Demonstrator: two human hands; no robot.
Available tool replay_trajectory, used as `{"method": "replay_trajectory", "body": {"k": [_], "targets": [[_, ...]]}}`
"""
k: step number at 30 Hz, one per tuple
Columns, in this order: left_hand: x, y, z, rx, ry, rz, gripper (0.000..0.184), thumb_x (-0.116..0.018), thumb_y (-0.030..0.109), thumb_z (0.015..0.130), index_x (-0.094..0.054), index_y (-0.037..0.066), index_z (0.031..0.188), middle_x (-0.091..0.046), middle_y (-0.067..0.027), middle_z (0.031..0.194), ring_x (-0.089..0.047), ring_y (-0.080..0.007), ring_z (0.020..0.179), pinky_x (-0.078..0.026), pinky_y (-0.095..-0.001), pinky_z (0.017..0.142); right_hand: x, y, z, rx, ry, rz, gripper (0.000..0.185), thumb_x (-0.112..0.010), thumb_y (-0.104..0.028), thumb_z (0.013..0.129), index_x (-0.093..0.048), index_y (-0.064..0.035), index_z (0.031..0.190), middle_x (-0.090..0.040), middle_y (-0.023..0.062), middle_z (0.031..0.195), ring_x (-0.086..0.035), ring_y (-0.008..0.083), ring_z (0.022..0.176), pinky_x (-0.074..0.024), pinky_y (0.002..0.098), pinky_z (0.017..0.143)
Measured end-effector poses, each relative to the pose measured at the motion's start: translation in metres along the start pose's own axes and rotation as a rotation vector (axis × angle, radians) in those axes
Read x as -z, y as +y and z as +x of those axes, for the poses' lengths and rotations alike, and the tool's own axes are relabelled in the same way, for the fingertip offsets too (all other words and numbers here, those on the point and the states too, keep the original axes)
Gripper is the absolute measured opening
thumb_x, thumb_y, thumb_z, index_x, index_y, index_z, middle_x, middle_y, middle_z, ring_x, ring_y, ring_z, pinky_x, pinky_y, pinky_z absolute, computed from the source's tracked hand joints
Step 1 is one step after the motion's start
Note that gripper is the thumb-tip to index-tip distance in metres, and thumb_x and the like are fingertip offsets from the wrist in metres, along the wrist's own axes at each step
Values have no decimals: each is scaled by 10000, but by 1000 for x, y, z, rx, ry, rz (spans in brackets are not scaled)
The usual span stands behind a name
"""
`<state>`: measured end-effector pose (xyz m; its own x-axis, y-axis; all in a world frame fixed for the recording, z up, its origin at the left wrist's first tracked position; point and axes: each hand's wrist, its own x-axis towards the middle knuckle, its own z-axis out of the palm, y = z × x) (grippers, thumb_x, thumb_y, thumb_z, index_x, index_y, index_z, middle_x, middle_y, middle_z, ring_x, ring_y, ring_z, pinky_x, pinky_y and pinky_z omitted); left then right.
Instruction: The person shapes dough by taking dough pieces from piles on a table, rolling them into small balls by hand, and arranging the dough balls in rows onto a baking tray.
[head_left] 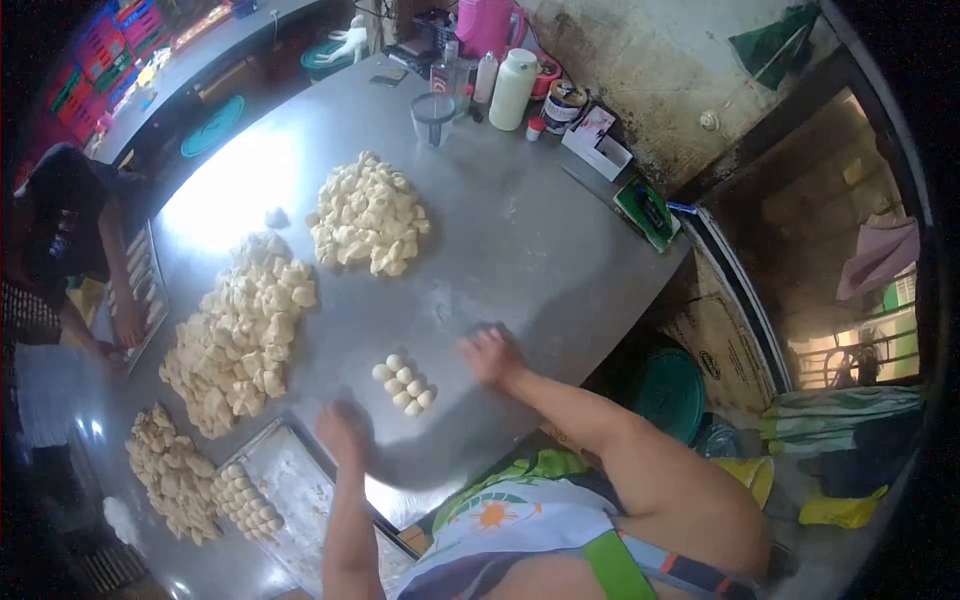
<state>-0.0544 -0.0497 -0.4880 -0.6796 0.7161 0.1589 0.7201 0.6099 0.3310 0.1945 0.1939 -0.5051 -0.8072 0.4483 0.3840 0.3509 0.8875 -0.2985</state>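
My left hand (343,432) is smeared by motion, low over the steel table beside the tray's edge; its fingers are not clear. To the right, my right hand (490,355) rests palm down on the table with its fingers curled under. Whatever lies beneath either palm is hidden. Between the hands sits a small cluster of smooth, round dough balls (403,384) in short rows. Left of my left hand, a floury metal tray (290,475) carries rows of dough balls (245,503) along its left side.
Heaps of cut dough pieces lie on the table: one far (368,215), one at left (240,335), one nearer (170,475). A co-worker (75,230) handles another tray (150,290) at left. Bottles (514,90), a clear cup (434,118) and a white box (597,152) line the back.
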Motion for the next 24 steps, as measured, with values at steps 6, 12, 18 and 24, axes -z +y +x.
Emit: {"method": "replay_trajectory", "body": {"k": [6, 12, 18, 24], "targets": [[-23, 36, -13, -93, -106, -32, 163, -509, 119, 857, -586, 24, 965, -592, -198, 935, -550, -394, 910, -389, -506, 840, -2, -66, 25, -516, -234, 471, 181, -498, -186, 934, -614, -106, 1046, -623, 107, 891, -597, 355, 909, -476, 475, 801], [10, -8, -54, -139, -35, 20, 336, -583, 96, 802, -563, 35, 1132, -587, -155, 1092, -547, -370, 1019, -389, -518, 896, -11, -5, -42, 64, -115, 69, 300, -547, -195, 925, -572, -122, 1215, -645, 133, 972, -614, 355, 895, -477, 493, 822], [-11, 43, 60, 25, 253, -87, 234, -499, 213, 947, -617, 21, 880, -614, -199, 844, -580, -384, 845, -423, -507, 786, -25, -30, 86, -219, 28, 128, 261, -612, -344, 907, -620, -93, 980, -654, 149, 896, -589, 387, 878, -450, 508, 798], [7, 13, -1, -59, -51, -310, 202, -565, 190, 897, -673, 56, 1002, -645, -191, 922, -617, -384, 893, -482, -484, 795, 15, -40, 29, -191, -154, 301, 182, -635, -109, 808, -645, -53, 981, -637, 147, 968, -614, 347, 893, -482, 453, 842]]}}
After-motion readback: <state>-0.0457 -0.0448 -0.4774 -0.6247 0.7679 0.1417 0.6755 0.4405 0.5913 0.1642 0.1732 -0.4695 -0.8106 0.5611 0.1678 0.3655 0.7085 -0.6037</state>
